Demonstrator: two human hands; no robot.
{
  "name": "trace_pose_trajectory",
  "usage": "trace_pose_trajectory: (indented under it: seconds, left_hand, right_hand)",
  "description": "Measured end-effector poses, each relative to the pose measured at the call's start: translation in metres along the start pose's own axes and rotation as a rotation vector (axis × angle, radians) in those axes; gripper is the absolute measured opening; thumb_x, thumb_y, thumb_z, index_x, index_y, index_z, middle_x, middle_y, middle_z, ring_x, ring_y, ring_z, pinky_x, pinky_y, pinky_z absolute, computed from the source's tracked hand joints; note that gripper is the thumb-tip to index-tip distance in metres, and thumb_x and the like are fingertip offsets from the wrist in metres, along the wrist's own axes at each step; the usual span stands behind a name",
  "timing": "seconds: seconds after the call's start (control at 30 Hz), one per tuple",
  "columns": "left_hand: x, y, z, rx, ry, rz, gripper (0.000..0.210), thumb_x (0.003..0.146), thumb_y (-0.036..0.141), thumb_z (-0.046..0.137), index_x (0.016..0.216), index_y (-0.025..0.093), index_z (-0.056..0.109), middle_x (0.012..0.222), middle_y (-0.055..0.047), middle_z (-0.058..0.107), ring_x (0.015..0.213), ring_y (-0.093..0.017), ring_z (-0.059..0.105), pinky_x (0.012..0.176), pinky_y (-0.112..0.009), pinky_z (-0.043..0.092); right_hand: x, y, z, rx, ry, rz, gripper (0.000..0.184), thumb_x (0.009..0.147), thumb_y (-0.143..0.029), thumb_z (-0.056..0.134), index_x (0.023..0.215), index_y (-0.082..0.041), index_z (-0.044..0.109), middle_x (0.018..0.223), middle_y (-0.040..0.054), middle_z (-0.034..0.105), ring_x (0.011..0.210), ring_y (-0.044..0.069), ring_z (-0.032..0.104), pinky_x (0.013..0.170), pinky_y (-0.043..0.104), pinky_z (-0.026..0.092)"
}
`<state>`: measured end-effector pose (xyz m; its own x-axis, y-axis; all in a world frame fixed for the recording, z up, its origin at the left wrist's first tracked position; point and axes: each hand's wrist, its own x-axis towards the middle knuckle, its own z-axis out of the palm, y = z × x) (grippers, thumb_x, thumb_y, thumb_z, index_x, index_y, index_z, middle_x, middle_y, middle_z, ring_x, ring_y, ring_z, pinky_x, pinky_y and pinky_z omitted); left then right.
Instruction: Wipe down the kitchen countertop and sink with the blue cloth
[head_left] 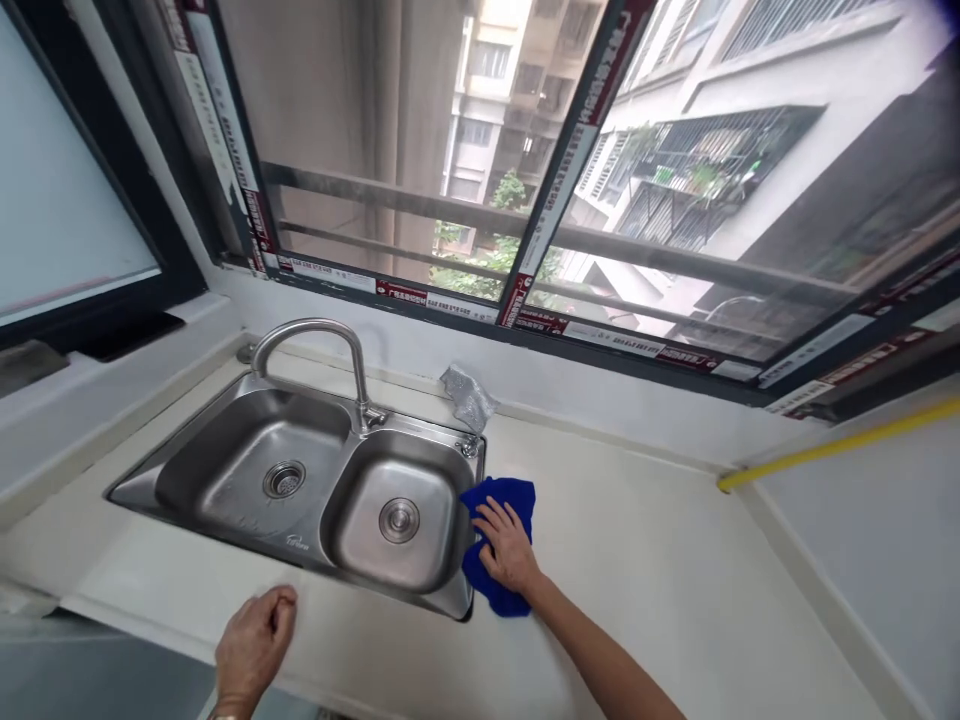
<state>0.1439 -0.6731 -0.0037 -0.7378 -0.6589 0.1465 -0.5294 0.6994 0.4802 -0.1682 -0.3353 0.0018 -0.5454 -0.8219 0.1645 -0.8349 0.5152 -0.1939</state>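
Note:
My right hand lies on a blue cloth, fingers spread and pressing it down at the right rim of the sink. Part of the cloth overlaps that rim, and the rest rests on the pale countertop. My left hand is curled into a loose fist near the counter's front edge, below the sink, with nothing visible in it. Between and beyond my hands is the stainless steel double sink, with a drain in each basin.
An arched faucet rises behind the basins. Crumpled clear bubble wrap leans by the wall behind the smaller basin. A yellow pipe runs along the right wall. Framed windows stand above the counter.

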Motion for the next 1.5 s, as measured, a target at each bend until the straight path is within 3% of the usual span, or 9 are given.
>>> trace_pose_trajectory:
  seconds: [0.13,0.33,0.87,1.03,1.3,1.5]
  left_hand:
    - [-0.003,-0.003,0.004,-0.029,0.029,0.003,0.034,0.087,0.042,0.042,0.083,0.025,0.071,0.074,-0.002,0.069,0.072,-0.020,0.065,0.074,-0.032,0.050]
    - [-0.007,-0.003,0.007,-0.009,0.058,-0.020,0.034,0.088,0.041,0.042,0.084,0.025,0.071,0.072,-0.002,0.068,0.070,-0.020,0.064,0.073,-0.033,0.048]
    - [-0.008,0.002,0.001,-0.030,0.083,0.034,0.024,0.090,0.033,0.046,0.083,0.025,0.068,0.083,-0.001,0.075,0.077,-0.019,0.067,0.080,-0.031,0.050]
    - [-0.005,0.004,-0.001,-0.005,0.085,0.054,0.023,0.090,0.032,0.047,0.082,0.025,0.067,0.081,0.000,0.074,0.076,-0.018,0.067,0.079,-0.030,0.051]
    - [-0.006,0.002,-0.002,0.020,0.097,0.078,0.023,0.091,0.031,0.047,0.084,0.025,0.067,0.080,0.001,0.072,0.072,-0.017,0.067,0.074,-0.028,0.050]
    - [-0.008,0.006,-0.004,0.008,0.114,0.068,0.024,0.092,0.033,0.045,0.082,0.026,0.066,0.074,0.002,0.070,0.068,-0.017,0.065,0.069,-0.028,0.049]
  right_hand:
    - [-0.006,-0.008,0.003,0.040,-0.018,0.008,0.049,0.074,-0.018,0.048,0.120,-0.022,0.065,0.139,0.0071,0.055,0.143,0.029,0.031,0.121,0.054,0.019]
    - [0.022,0.003,0.009,0.029,0.003,0.034,0.032,0.075,-0.015,0.047,0.101,-0.022,0.064,0.120,0.0065,0.065,0.137,0.025,0.040,0.118,0.049,0.024]
    - [0.112,0.095,0.019,-0.011,0.077,0.112,0.029,0.080,-0.017,0.047,0.102,-0.022,0.065,0.127,0.0064,0.063,0.137,0.027,0.038,0.115,0.047,0.024]
    - [0.129,0.114,0.022,-0.031,0.077,0.132,0.035,0.082,-0.017,0.046,0.111,-0.020,0.065,0.134,0.0078,0.060,0.139,0.027,0.035,0.115,0.048,0.024]
    - [0.133,0.110,0.023,-0.086,0.071,0.142,0.041,0.085,-0.018,0.043,0.122,-0.018,0.060,0.140,0.0088,0.056,0.141,0.027,0.032,0.117,0.049,0.020]
    - [0.131,0.092,0.024,-0.124,0.092,0.163,0.038,0.082,-0.017,0.046,0.116,-0.017,0.063,0.134,0.0127,0.059,0.137,0.031,0.037,0.115,0.053,0.022]
